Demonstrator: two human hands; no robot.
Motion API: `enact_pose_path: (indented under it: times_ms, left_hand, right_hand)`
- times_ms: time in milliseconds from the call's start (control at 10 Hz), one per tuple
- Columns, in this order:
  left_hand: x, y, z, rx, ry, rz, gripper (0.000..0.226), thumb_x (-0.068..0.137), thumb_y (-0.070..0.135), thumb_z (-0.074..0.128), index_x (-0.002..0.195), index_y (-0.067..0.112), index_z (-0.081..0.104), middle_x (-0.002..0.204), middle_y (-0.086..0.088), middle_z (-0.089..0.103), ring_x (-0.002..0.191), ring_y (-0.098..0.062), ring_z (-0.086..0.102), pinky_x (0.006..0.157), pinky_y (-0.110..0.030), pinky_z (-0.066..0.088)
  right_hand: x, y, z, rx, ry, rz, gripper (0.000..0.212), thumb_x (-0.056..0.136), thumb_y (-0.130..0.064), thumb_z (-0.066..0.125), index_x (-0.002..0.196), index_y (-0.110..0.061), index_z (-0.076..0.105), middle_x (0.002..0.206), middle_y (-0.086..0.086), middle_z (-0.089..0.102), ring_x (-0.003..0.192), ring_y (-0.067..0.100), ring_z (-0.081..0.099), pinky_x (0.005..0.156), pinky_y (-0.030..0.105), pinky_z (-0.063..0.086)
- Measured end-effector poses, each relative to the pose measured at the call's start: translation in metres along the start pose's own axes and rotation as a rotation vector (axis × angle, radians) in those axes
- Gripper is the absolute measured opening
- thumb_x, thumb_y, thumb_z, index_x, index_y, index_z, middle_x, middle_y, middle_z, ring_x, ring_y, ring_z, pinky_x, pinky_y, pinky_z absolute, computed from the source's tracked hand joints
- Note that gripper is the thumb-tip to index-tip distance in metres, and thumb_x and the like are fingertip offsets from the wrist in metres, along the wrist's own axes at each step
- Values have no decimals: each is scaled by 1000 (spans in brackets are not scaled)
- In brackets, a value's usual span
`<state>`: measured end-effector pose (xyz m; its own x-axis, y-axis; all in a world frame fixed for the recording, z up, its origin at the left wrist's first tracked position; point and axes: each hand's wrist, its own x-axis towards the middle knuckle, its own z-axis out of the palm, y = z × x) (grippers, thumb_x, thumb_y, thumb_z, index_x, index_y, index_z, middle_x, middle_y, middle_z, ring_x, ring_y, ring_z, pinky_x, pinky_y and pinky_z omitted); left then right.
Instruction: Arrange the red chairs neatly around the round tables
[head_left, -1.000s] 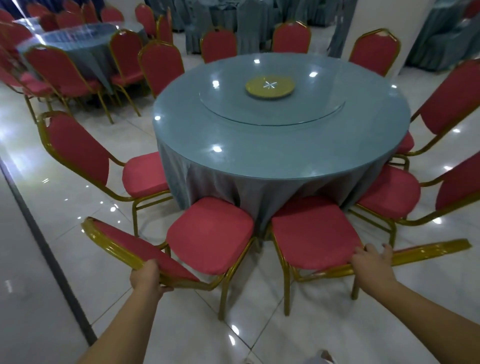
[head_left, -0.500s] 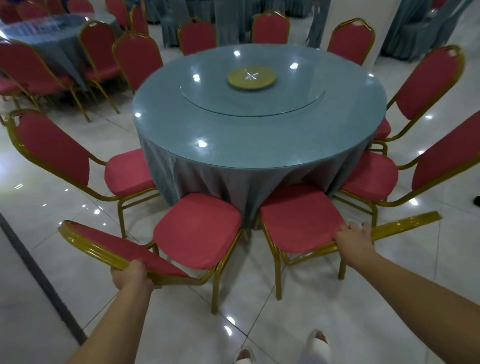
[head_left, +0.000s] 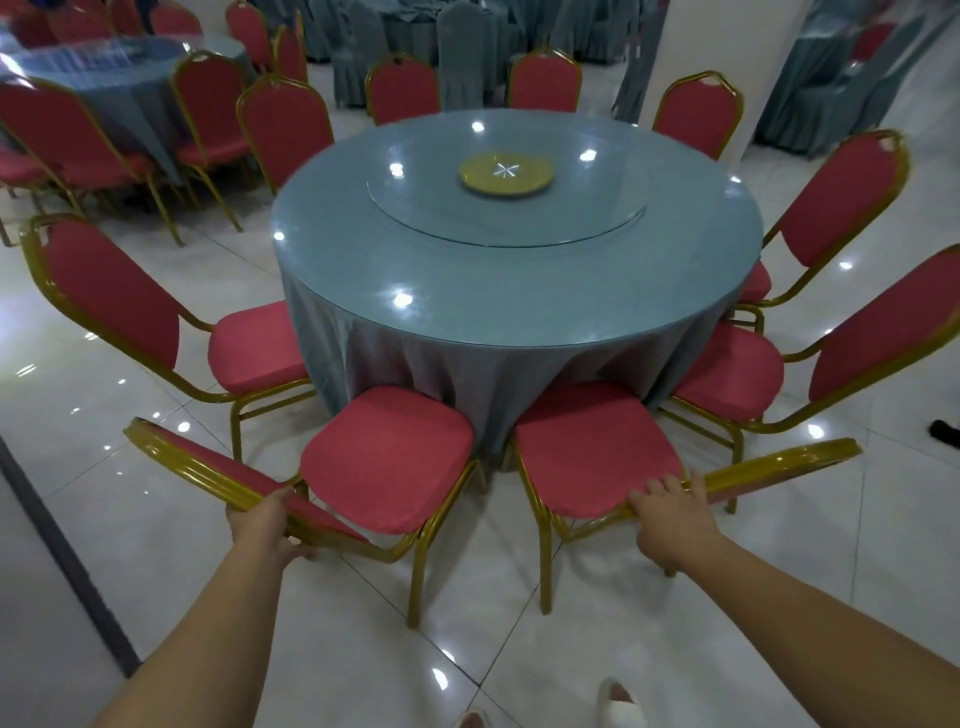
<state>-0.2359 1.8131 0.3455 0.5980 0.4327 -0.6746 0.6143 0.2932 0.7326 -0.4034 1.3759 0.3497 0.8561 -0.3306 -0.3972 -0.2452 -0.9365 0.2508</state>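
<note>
Two red chairs with gold frames stand on the tiled floor (head_left: 156, 545) at the near edge of the round counter (head_left: 519, 291), which is draped in a blue-grey cloth to the floor. Near-left chair (head_left: 387, 457): seat front at the hem of the cloth, backrest angled away toward the left. Left hand (head_left: 265, 525) grips the gold top rail of that backrest, fingers (head_left: 306, 552) curled round the rail from underneath, thumb side on top. Near-right chair (head_left: 592, 447): seat front just at the drape, backrest angled away toward the right. Right hand (head_left: 670, 525) holds its gold top rail close behind the seat, fingers (head_left: 660, 488) wrapped over the rail, slightly spread. The two seats sit just beside each other, a narrow gap between them, both pointing in at the counter. On the counter top: a glass turntable (head_left: 506, 218), and on it, toward the far edge, a yellow dish (head_left: 506, 174). More red chairs ring the counter: one at its left edge (head_left: 156, 312), two at its right edge (head_left: 883, 322) (head_left: 841, 197), several at the far edge. A second counter (head_left: 119, 67) with its own red chairs sits at far left. A white pillar (head_left: 701, 47) rises behind the far-right chairs. White slippers (head_left: 621, 701) show at the bottom of the view.
</note>
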Motion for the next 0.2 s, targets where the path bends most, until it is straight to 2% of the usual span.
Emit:
enact_pose_path:
  times_ms: [100, 200]
  left_hand:
    - [-15, -8, -4, 25, -27, 2, 74, 89, 24, 72, 148, 24, 27, 144, -12, 46, 132, -42, 45, 101, -68, 39]
    - [-44, -18, 0, 127, 69, 171, 78, 87, 29, 72, 148, 22, 24, 141, -13, 47, 128, -42, 48, 104, -60, 42]
  right_hand:
    - [-11, -4, -7, 59, 3, -53, 51, 87, -32, 50, 138, -31, 45, 143, 1, 44, 139, 27, 29, 115, 62, 5]
    - [-20, -1, -15, 152, 50, -119, 57, 91, -38, 52, 146, -33, 37, 155, 2, 33, 145, 27, 22, 116, 61, 6]
